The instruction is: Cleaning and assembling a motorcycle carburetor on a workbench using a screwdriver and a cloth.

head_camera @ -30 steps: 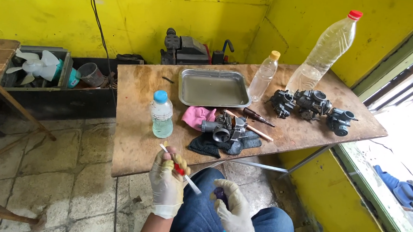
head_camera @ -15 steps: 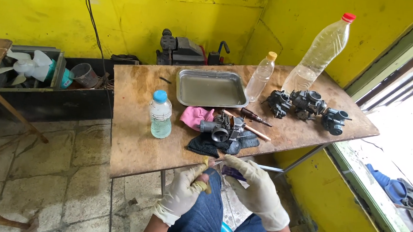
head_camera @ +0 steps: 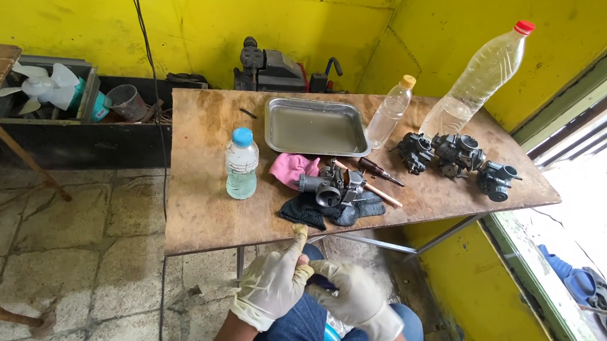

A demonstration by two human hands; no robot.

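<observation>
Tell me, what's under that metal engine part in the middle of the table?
The metal engine part sits on a dark cloth, with a pink rag beside it. Whatever lies beneath the cloth is hidden, apart from the wooden table.

A: What's the person wearing, bottom centre of the frame?

B: Thin, pale whitish disposable gloves on both the left hand (head_camera: 272, 282) and the right hand (head_camera: 355, 300), wrinkly and loose at the cuffs, which end at the wrists. Forearms are bare, no sleeves showing.

A: And the legs?

B: Blue denim jeans (head_camera: 293, 335), seams visible.
</observation>
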